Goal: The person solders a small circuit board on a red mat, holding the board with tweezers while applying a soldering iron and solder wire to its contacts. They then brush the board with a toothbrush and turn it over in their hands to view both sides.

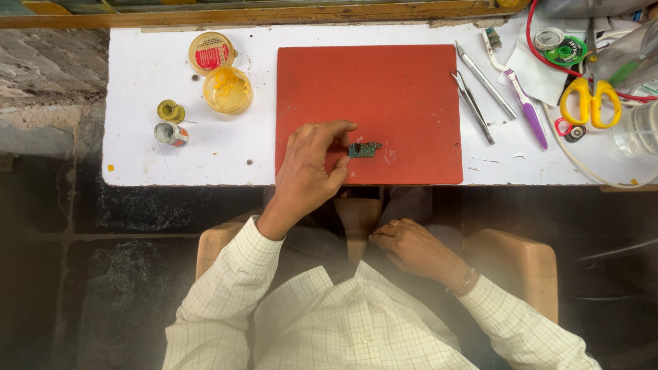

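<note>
The left hand (310, 171) rests on a red mat (384, 89) lying on the white bench (151, 144), its thumb and forefinger pinching the left end of a small green circuit board (364, 149) near the mat's front edge. The right hand (410, 244) lies loosely curled in the lap below the bench edge, holding nothing. Tweezers (473, 107), a purple-handled tool (527, 109) and yellow scissors (589, 101) lie right of the mat; a yellow pot (227, 90) stands left.

The red mat (370, 103) looks matt and rubbery, lying on a smooth white-painted table (144, 89) scuffed with marks. The small green circuit board (364, 149) has a dull printed finish. The tweezers (473, 107) are bare shiny metal; the scissors (589, 101) have glossy yellow plastic handles. The sleeves are checked woven cloth.
</note>
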